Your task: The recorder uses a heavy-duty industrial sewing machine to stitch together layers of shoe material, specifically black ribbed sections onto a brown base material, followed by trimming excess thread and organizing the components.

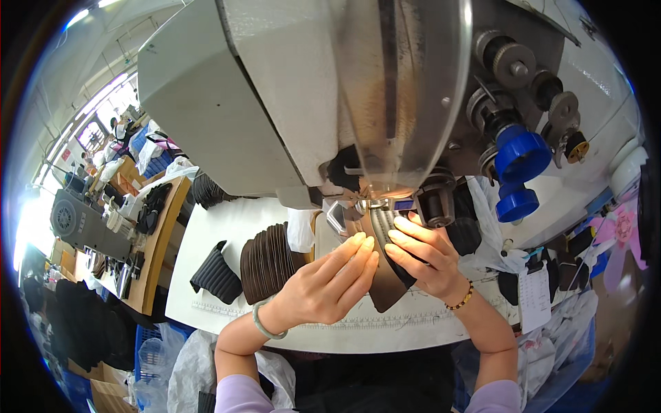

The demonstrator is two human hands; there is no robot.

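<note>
Both hands work at the foot of a large grey sewing machine (289,89) on a white bench (227,220). The left hand (323,286) lies flat, fingers straight and together, its fingertips (363,242) pressing down on a dark brown leather piece (384,286). It grips nothing; it only presses. The right hand (423,258) rests on the other side of the same piece, fingers curled over a black strip (401,270) that lies on the leather, pinning it down. The fingertips of both hands nearly meet just below the needle area. The leather piece runs from under the machine's foot (368,203) toward the person, its lower end hanging near the bench edge.

A green bangle (264,323) circles the left wrist, a beaded bracelet (460,300) the right. Left of the hands sits a stack of brown pieces (270,261), and further left a smaller black stack (215,274). Two blue knobs (520,168) stick out on the machine's right side.
</note>
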